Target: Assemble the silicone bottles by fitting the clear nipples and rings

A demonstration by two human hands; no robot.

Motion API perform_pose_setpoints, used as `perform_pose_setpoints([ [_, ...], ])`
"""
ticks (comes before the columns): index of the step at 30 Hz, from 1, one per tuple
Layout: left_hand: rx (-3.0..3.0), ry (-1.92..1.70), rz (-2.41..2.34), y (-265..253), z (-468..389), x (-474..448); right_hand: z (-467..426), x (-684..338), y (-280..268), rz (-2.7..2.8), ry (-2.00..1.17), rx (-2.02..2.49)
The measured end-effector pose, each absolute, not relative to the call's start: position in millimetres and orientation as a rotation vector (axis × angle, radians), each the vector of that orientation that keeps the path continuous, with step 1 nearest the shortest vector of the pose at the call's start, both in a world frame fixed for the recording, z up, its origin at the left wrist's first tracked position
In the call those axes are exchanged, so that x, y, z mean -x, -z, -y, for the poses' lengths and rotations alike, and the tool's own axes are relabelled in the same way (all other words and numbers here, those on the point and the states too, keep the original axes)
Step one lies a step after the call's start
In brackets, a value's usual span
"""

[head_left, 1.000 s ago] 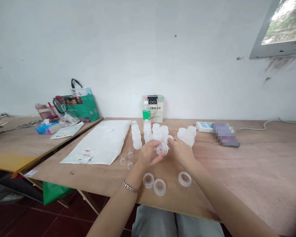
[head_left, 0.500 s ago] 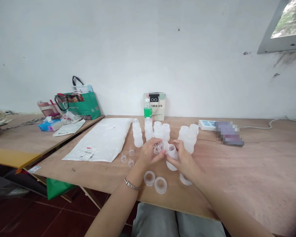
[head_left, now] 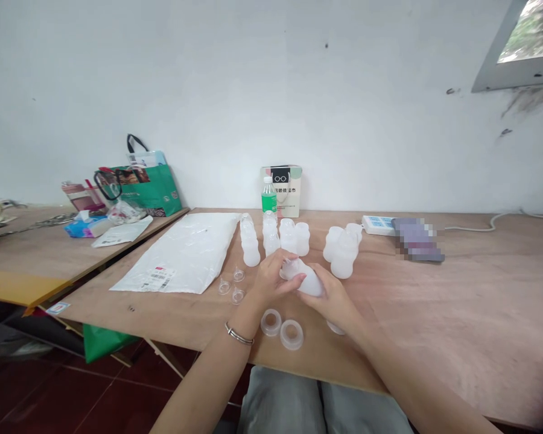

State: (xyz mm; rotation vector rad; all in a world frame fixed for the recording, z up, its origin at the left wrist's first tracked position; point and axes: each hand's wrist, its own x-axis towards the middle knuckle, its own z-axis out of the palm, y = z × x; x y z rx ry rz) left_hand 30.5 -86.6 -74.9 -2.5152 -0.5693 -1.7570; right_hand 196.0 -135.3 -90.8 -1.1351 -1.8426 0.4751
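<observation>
A translucent white baby bottle (head_left: 311,283) lies tilted in my right hand (head_left: 335,296), its neck pointing left. My left hand (head_left: 268,280) is closed around a clear nipple in its collar (head_left: 289,269), pressed against the bottle's mouth. Fingers partly cover the joint, so I cannot tell how far they are engaged. Two loose screw rings, a left one (head_left: 271,323) and a right one (head_left: 292,335), lie on the table below my hands. Another ring (head_left: 336,328) is partly hidden under my right wrist. Three clear nipples (head_left: 238,295) rest left of my left hand.
Bottles stand behind my hands, including a capped one (head_left: 250,248) and a right-hand cluster (head_left: 344,259). A white plastic mailer (head_left: 185,247) lies left. Behind are a green-labelled drink bottle (head_left: 268,199) and paper bag (head_left: 290,190); a power strip (head_left: 378,225) and pixelated object (head_left: 417,240) sit right.
The bottle has gone from nearly upright to tilted, and its mouth now meets the nipple and collar in my left hand. The view has shifted slightly.
</observation>
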Motion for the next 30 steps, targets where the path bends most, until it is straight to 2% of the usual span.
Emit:
perform_pose_setpoints([
  [3,2.580,1.857,0.626,77,88,-29,137,-194,87,1.777,-0.486,1.114],
  [6,2.717,1.968,0.777,80,89,-29,140,-192,84,1.764,-0.618,1.109],
  [10,2.775,2.230,0.753,83,87,-35,140,-192,84,1.803,-0.771,1.026],
  [14,2.674,2.430,0.825,83,85,-40,139,-193,87,1.824,-0.598,1.083],
  [17,2.803,2.417,0.875,79,87,-40,138,-195,88,1.778,-0.594,1.121],
  [22,3.195,2.334,0.679,71,96,-38,136,-195,87,1.654,-0.924,1.029],
  [30,3.152,2.348,0.644,78,87,-40,135,-193,84,1.624,-0.931,1.000],
])
